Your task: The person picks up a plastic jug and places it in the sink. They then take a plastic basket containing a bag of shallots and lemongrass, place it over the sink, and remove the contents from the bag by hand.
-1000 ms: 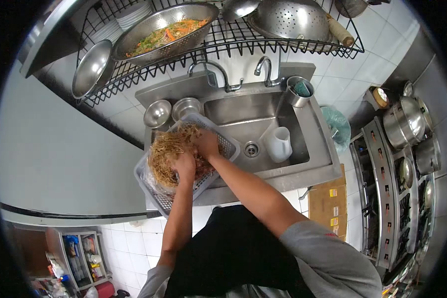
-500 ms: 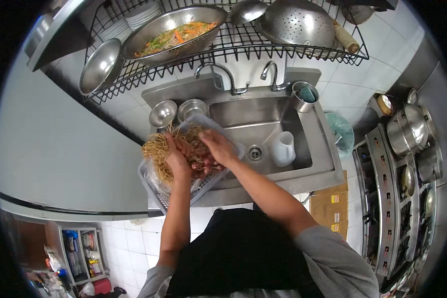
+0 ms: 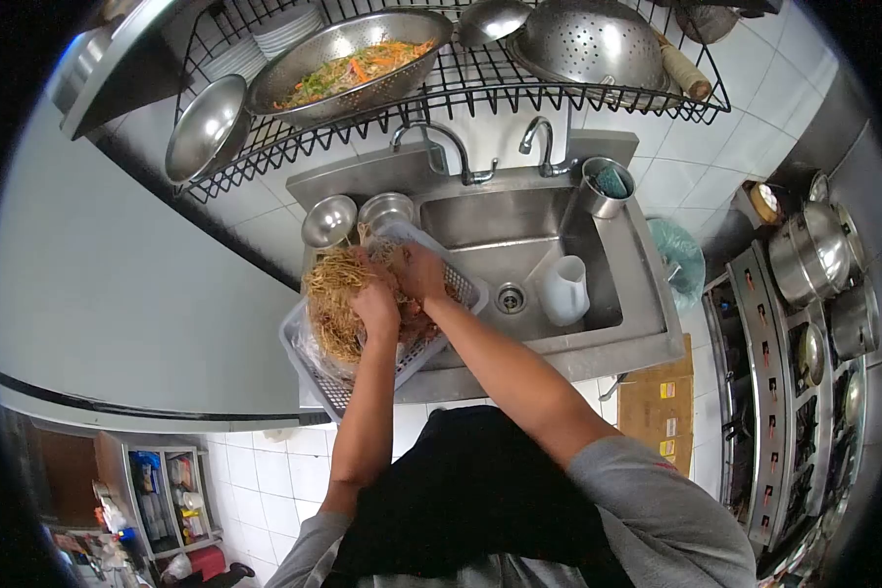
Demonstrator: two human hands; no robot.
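Note:
A bunch of shallots with long dry straw-coloured stalks (image 3: 333,299) lies in a grey plastic basket (image 3: 314,367) at the left of the sink. My left hand (image 3: 374,304) is closed on the bunch, its fingers partly buried among the stalks. Close beside it, my right hand (image 3: 421,272) reaches into the bunch from the right with bent fingers. Its fingertips are hidden, so its grip cannot be made out. The reddish bulbs are mostly covered by my hands and the stalks. Clear plastic (image 3: 331,355) shows under the bunch.
Two steel bowls (image 3: 329,222) stand behind the basket. The steel sink (image 3: 490,218) holds a white plastic jug (image 3: 563,291). Overhead, a black wire rack (image 3: 480,96) carries a colander of shredded vegetables (image 3: 363,69). A stove (image 3: 755,382) stands at the right.
My right hand has moved in toward my left, its fingers now down in the bunch. The stalks have shifted over, and the reddish bulbs seen before are mostly hidden.

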